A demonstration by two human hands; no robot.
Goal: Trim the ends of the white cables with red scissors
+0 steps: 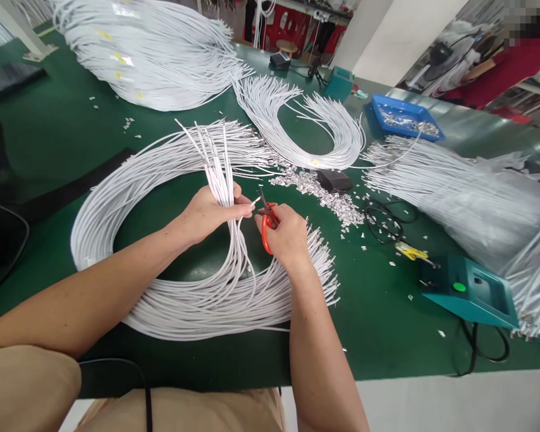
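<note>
My left hand (220, 210) is closed around a bundle of white cables (218, 174), whose ends stand up above the fingers. One cable end sticks out to the right between its thumb and finger. In my right hand (288, 231) is a pair of scissors (267, 225) with orange-red handles; their dark blades point up, close to that cable end. Whether the blades touch it I cannot tell. The held bundle runs down into a large C-shaped coil of white cables (94, 222) lying on the green table (369, 324) under both hands.
Foil-like scraps (337, 204) lie beyond my right hand, beside a small black block (334, 180). More cable coils (162, 54) lie at the back and right. A blue tray (405, 114) holds scraps. A teal device (472, 291) sits at right. A person in red (504, 72) is at far right.
</note>
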